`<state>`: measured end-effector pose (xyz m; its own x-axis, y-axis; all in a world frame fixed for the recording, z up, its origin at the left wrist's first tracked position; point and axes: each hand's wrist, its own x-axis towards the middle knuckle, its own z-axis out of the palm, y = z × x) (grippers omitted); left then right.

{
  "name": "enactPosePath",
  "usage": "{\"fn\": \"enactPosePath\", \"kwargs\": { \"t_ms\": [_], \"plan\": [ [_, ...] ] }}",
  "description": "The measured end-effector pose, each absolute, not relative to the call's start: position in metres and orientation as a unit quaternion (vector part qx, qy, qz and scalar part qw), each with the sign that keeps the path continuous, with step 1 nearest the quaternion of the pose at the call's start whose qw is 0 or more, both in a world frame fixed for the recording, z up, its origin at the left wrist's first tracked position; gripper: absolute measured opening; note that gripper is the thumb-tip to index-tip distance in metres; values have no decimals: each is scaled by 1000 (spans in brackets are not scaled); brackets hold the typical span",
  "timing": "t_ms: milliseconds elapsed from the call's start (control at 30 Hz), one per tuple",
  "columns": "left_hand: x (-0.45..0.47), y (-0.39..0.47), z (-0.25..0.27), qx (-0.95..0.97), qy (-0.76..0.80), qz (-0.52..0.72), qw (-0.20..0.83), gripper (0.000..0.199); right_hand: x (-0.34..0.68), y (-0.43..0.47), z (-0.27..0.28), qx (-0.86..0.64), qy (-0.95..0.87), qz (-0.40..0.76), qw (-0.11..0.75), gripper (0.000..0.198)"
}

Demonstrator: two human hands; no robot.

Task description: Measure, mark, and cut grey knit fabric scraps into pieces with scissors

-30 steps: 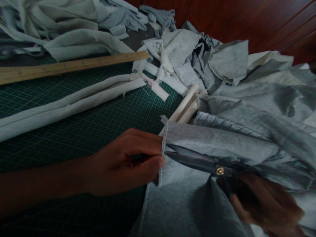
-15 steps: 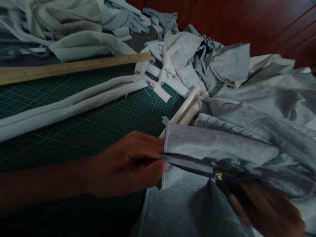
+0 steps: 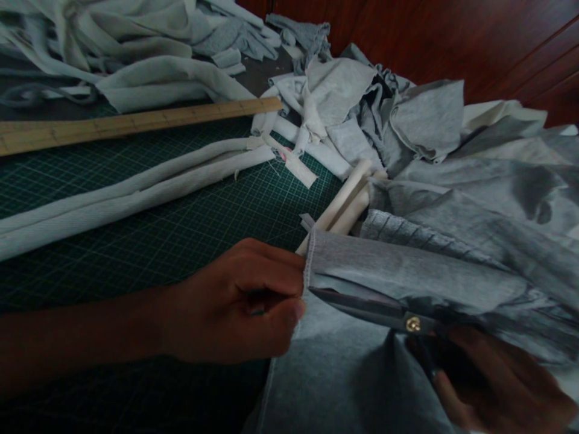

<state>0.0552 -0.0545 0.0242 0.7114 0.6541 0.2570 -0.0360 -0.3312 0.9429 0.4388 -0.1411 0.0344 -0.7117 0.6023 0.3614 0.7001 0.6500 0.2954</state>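
Observation:
My left hand (image 3: 244,301) pinches the stitched edge of a grey fabric piece (image 3: 398,259) between thumb and fingers. Dark-handled scissors (image 3: 362,307) with a brass-coloured pivot lie along the fabric, their tips just right of my left fingertips. Around their handles my right hand (image 3: 506,374) is closed, at the lower right. Above the blades runs a slit in the cloth. More grey cloth (image 3: 325,380) hangs below the blades, partly in shadow.
Underneath is a green gridded cutting mat (image 3: 181,223). A wooden ruler (image 3: 145,120) and a long pale fabric strip (image 3: 136,193) lie across it. Heaped grey cloth (image 3: 488,181) fills the right side, with more cloth (image 3: 136,36) at the back left.
The scissors and my right hand have shifted slightly right, their tips drawing away from my left fingertips. A slit now shows in the fabric above the blades.

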Motion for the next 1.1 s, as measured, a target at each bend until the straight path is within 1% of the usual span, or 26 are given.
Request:
{"fn": "enactPosePath", "kwargs": {
  "t_ms": [167,467,633,767,1100],
  "plan": [
    [54,-55,23,750,197,330,538,37,441,-143,33,-364,-900,-210,119,17],
    [55,-55,19,748,194,349,530,33,435,-143,37,-372,-900,-204,101,11],
    [53,-56,21,747,194,345,533,33,436,-146,33,-378,-894,-217,100,13],
    [54,-56,23,755,198,338,527,34,435,-147,32,-378,-894,-223,88,11],
    [56,-55,26,767,211,331,508,37,426,-148,38,-391,-895,-197,88,12]
  ]
}}
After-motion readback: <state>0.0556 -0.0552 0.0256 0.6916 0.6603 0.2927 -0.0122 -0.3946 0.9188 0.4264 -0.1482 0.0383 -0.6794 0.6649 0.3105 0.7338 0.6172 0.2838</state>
